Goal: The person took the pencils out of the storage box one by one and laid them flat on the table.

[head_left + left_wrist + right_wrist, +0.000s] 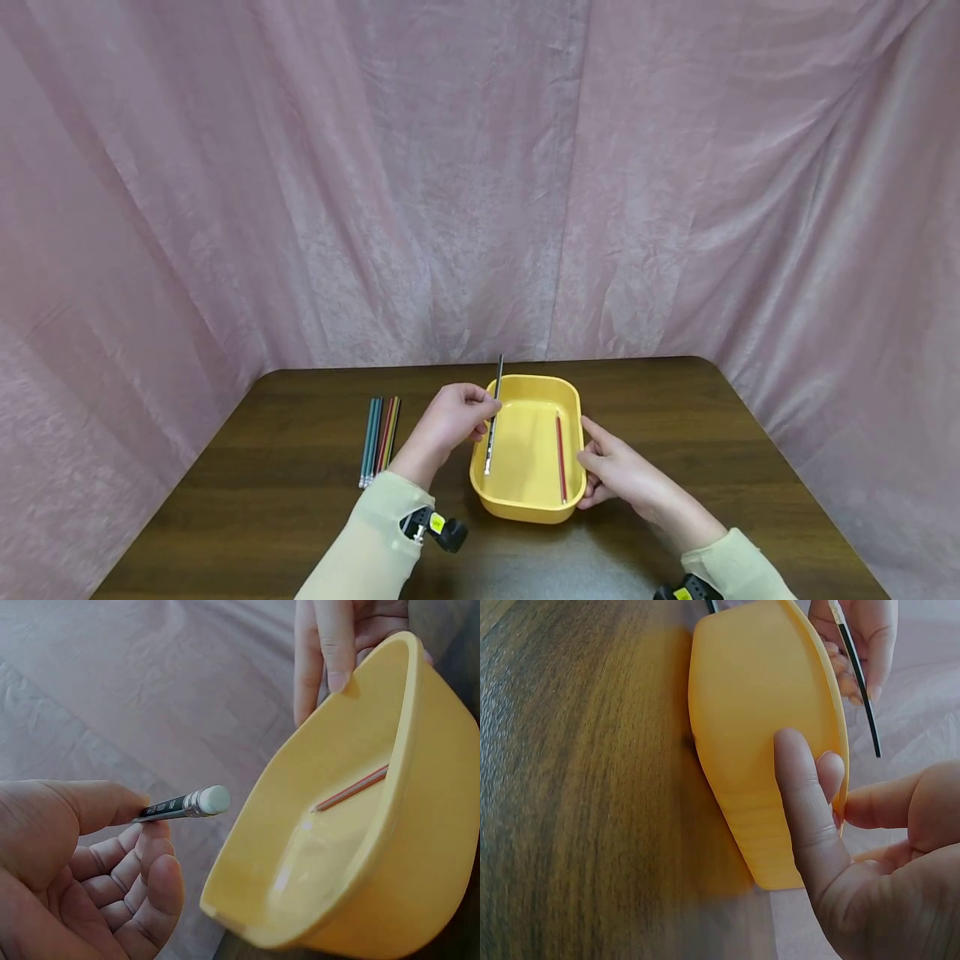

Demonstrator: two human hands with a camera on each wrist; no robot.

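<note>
My left hand [452, 415] pinches a dark pencil [492, 442] between thumb and fingertips, above the left side of a yellow plastic tray [525, 509]. Its white eraser end [215, 800] faces the camera in the left wrist view, and the other end points away past the tray's far rim. A red pencil [561, 460] lies inside the tray along the right side. On the tray's right rim, my right hand [618, 468] holds on with thumb and fingers, some against the outer wall, as the right wrist view shows.
Left of the tray, a row of several pencils [372, 442] in blue-green, red, yellow and dark tones lies on the brown wooden table [247, 500], eraser ends towards me. Pink curtains [450, 183] hang behind the table's far edge and at both sides.
</note>
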